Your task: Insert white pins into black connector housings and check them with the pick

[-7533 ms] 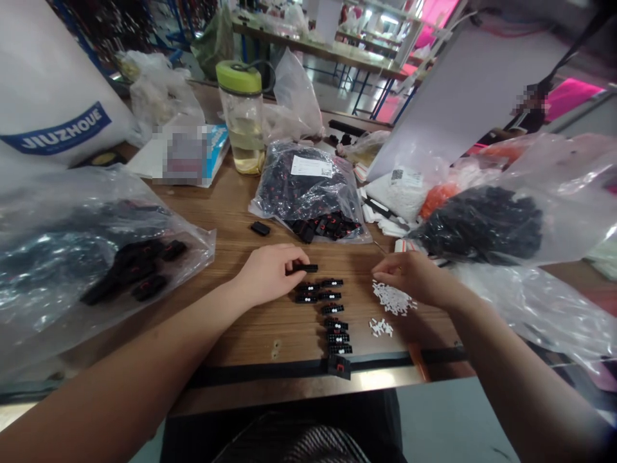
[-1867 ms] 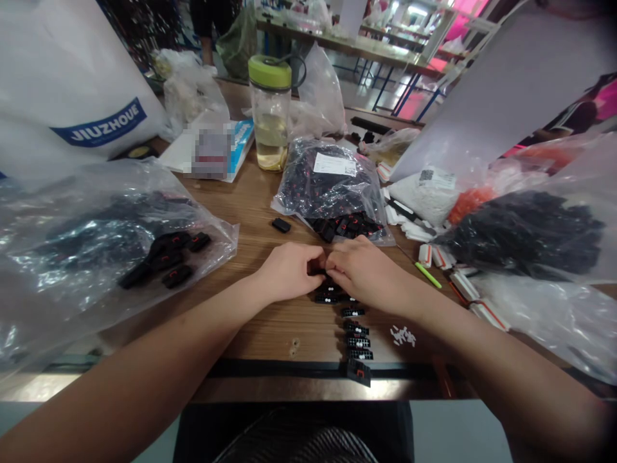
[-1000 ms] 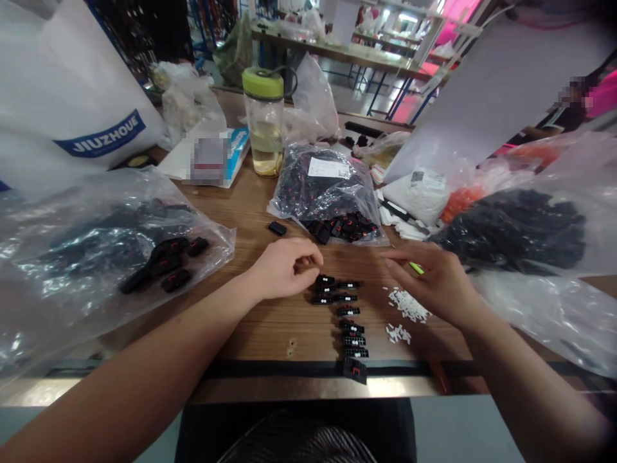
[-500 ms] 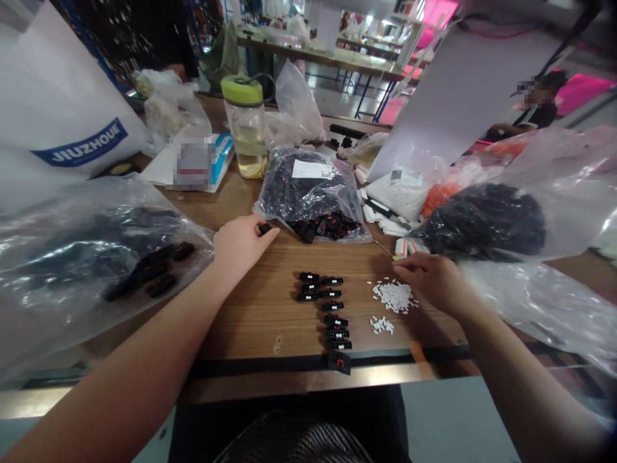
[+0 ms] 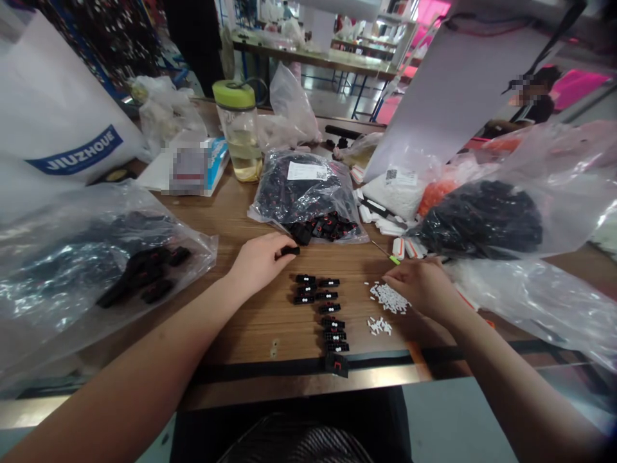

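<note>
Between the thumb and fingers of my left hand (image 5: 263,258) is a black connector housing (image 5: 290,250), held just above the table. My right hand (image 5: 418,286) hovers at the upper right of a heap of small white plugs (image 5: 389,298), its fingers drawn together; whether a plug is in them I cannot make out. A smaller group of white plugs (image 5: 380,326) lies below the heap. Black connector housings (image 5: 330,308) stand in two columns on the wood, most showing white dots. The nearest housing (image 5: 337,364) lies at the table's front edge, a red part on top.
A clear bag of black housings (image 5: 301,193) spills open behind my hands. More bags (image 5: 159,218) flank me on the left and right. A green-lidded bottle (image 5: 238,135) stands at the back. A thin tool with a green handle (image 5: 394,260) lies near my right hand.
My left hand has moved right and slightly down with the black connector housing, away from the left bag. My right hand has shifted slightly lower, towards the white plugs.
</note>
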A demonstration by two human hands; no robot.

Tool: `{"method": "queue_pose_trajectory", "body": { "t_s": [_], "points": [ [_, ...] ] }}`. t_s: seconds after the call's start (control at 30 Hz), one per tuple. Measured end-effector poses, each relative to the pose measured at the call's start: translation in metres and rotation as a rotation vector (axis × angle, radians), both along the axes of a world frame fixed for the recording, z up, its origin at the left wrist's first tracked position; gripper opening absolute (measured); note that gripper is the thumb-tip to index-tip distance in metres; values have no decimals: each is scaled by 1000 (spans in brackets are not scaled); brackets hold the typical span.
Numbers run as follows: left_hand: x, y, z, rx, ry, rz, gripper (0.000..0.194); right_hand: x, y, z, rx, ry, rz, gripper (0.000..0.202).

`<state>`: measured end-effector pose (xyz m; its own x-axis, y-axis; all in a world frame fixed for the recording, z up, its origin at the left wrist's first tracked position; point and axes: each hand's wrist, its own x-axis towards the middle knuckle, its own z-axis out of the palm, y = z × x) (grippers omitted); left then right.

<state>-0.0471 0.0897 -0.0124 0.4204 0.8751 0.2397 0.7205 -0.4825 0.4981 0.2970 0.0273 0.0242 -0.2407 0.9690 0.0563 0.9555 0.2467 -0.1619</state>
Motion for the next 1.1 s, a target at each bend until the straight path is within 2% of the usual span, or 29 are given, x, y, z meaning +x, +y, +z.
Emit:
{"method": "queue_pose_trajectory", "body": {
  "t_s": [0.17, 0.27, 0.43, 0.6, 0.7, 0.87, 0.97, 1.1],
  "points": [
    [2, -2, -3, 38, -41, -156, 19, 5, 4, -4, -25, 92, 24, 26],
    [3, -3, -3, 51, -30, -198, 21, 7, 3, -4, -67, 169, 24, 21],
    [4, -5, -2, 47, -1, -197, 23, 8, 2, -4, -67, 211, -17, 20],
    [5, -8, -2, -21, -38, -116, 21, 5, 7, -7, -127, 180, -96, 17],
    [5, -8, -1, -52, -52, -94, 16, -14, 12, 0, -152, 286, -60, 15],
    [4, -9, -2, -82, -105, -123, 14, -80, 29, 13, -102, 474, 164, 14],
    [4, -10, -2, -102, -124, -104, 14, -114, 42, 12, -93, 473, 295, 10],
    [4, -11, -2, -94, -117, -88, 14, -129, 54, 4, -86, 396, 361, 9]
  ]
}}
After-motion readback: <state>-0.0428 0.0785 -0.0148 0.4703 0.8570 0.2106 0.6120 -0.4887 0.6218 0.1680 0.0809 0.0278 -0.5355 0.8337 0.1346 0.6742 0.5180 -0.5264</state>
